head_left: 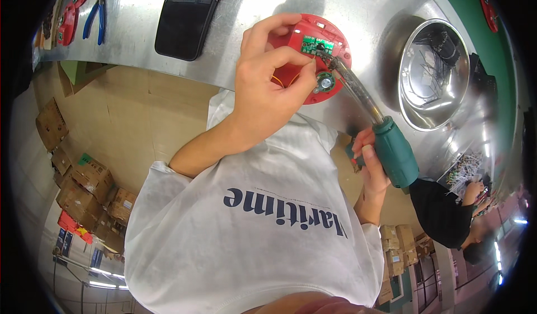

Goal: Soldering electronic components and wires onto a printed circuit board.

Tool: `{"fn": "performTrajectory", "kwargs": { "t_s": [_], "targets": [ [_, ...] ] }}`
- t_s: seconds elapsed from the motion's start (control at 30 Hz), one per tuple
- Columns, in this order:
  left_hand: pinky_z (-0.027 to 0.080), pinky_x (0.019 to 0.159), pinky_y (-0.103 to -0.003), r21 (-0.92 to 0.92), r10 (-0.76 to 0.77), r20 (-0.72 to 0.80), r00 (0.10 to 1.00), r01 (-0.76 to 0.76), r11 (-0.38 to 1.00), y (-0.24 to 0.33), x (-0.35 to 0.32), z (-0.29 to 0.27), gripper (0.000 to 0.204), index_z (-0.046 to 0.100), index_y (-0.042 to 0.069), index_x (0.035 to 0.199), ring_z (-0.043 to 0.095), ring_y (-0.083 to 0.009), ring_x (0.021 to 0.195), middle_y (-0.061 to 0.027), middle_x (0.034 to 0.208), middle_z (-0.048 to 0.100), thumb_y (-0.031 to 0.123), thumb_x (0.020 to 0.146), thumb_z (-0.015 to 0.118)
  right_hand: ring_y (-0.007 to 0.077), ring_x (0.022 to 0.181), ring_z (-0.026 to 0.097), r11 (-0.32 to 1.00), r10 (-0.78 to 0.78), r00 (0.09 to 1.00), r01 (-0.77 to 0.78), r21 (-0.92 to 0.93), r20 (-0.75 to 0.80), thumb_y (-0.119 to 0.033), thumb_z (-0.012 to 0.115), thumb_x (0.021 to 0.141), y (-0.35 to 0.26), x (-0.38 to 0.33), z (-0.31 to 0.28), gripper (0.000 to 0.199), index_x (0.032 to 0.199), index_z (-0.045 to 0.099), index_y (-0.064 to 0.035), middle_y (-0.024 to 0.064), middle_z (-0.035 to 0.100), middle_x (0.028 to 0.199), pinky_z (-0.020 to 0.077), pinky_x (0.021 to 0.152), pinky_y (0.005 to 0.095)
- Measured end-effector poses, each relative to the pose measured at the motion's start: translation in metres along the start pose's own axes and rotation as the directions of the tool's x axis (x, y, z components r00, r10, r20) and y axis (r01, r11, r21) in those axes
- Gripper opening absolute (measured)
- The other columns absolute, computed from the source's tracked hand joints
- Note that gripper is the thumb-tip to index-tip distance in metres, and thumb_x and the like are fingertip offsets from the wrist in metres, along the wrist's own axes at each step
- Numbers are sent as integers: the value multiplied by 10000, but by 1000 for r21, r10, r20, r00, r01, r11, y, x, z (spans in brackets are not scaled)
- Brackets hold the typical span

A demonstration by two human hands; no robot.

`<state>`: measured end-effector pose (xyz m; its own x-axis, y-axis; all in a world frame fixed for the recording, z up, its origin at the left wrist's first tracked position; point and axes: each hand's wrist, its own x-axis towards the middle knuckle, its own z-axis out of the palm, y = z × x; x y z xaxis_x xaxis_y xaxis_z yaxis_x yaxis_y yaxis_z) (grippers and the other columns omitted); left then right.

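A round red plastic housing lies on the steel table, with a small green circuit board and a small round metal part inside it. My left hand rests on the housing's left side, fingers pinching at the board beside thin orange wires. My right hand grips the teal handle of an electric screwdriver. Its long metal shaft angles up and left, the tip touching the circuit board.
A steel bowl holding dark wires stands to the right. A black phone lies at the back, with blue-handled pliers and red parts at far left. Another person in black works at right. Cardboard boxes sit on the floor.
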<state>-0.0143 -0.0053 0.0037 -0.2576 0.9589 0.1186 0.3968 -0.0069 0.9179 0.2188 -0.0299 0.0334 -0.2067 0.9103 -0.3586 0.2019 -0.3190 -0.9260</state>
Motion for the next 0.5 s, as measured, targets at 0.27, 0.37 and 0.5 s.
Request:
{"fn": "performTrajectory", "kwargs": {
  "t_s": [0.27,0.37,0.5],
  "targets": [
    [426,882,-299,21,-26,-12,1000,26,999,1,0,2,50,666,10,753,529,-196,1016,-106,1213,551,-6,716,696,165,582,502,1000,-26,999,27,-16,21,-138,591,790,-3,4,-1,236,921,551,54,136,559,723,402,539,268],
    [427,882,-301,34,-33,-6,999,33,999,2,0,2,50,663,10,749,529,-197,1014,-105,1208,551,-7,715,696,162,569,502,997,-45,999,46,-69,9,-130,588,785,-2,4,-3,251,945,555,61,126,561,706,399,531,268],
    [427,872,-328,9,-39,-21,999,39,999,0,1,4,54,649,14,722,512,-231,1011,-102,1195,546,0,685,686,154,567,503,990,-34,999,32,-139,-10,-97,571,786,3,3,-4,241,966,558,62,114,564,688,398,532,264]
  ]
}}
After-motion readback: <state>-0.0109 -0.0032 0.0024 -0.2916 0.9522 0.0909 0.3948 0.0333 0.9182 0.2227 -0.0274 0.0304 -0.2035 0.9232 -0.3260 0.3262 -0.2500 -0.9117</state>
